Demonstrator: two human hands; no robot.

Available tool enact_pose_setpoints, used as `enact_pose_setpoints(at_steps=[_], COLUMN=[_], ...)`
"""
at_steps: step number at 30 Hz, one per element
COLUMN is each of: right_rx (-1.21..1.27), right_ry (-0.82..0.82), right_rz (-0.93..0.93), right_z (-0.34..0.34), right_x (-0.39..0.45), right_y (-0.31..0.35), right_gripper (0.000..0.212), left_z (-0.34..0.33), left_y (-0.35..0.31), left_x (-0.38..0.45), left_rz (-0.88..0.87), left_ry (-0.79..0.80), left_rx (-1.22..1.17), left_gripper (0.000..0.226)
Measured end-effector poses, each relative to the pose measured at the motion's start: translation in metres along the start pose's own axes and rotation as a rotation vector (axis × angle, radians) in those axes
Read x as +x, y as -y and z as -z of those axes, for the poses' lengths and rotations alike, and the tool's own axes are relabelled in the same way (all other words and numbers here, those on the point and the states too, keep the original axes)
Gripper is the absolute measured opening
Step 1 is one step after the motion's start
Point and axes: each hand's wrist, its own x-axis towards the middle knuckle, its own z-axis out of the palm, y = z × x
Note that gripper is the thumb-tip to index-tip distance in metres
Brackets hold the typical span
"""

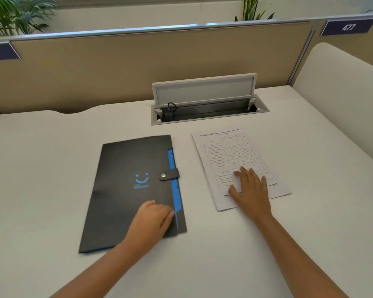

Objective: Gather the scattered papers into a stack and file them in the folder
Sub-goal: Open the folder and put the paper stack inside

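Head view: papers [235, 160] squared into a stack, right of the folder [134, 190] on the desk [52, 168].
Right hand [251, 190]: fingers spread flat, pressing the stack's near end.
Left hand [153, 218]: fingers curled over the folder's near right edge.
Snap [163, 175]: looks fastened.
Handling: sheets are light, floppy, likely to fan; I'd pinch the near edge.
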Motion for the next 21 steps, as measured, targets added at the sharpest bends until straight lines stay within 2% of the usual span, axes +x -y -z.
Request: enact_pose_setpoints(at_steps=[2, 4, 7, 11, 15, 18, 21], right_rx=[-0.001, -0.002, 0.015, 0.018, 0.122, 0.119, 0.174], right_ry=[0.003, 0.011, 0.008, -0.01, -0.259, -0.302, -0.115], right_rz=[0.0, -0.001, 0.003, -0.012, -0.055, 0.132, 0.32], right_z=[0.001, 0.002, 0.002, 0.001, 0.005, -0.002, -0.017], right_x=[0.0, -0.001, -0.001, -0.002, -0.01, -0.019, -0.022], right_y=[0.001, 0.001, 0.001, 0.002, 0.011, 0.038, 0.08], right_gripper=[0.05, 0.05, 0.048, 0.045, 0.03, 0.024, 0.033], left_z=[-0.006, -0.01, -0.016, -0.03, -0.033, -0.032, -0.03], left_y=[-0.006, -0.002, 0.007, 0.009, 0.01, 0.011, 0.012], left_x=[-0.004, 0.002, 0.014, 0.016, 0.013, 0.013, 0.013], left_rz=[-0.005, 0.085, 0.29, 0.344, 0.395, 0.365, 0.37], left_ry=[0.004, -0.016, 0.005, 0.038, 0.004, -0.028, -0.035], left_rx=[-0.053, -0.057, -0.004, 0.064, 0.03, 0.014, -0.01], left_gripper=[0.035, 0.023, 0.04, 0.05, 0.051, 0.046, 0.045])
